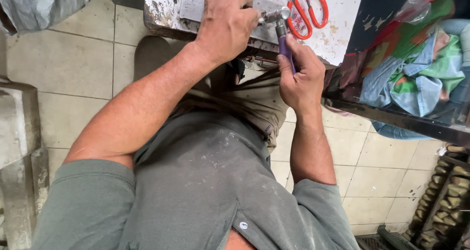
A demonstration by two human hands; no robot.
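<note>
Standing on pale floor tiles (73,59), hands work over a stained white bench (342,20).

Purple tool handle (285,47), red-handled scissors (307,11) — white, stained table (338,32).

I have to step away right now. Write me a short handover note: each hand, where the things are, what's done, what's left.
Left hand: pressed on a grey sheet on the worn white table, fingertips at a small metal fitting.
Right hand: gripping a purple-handled tool, its tip at that fitting.
Red-handled scissors lie unused just beyond it.
Done: tool and fitting brought together.
Left: work at the fitting looks unfinished; its progress cannot be judged.
</note>
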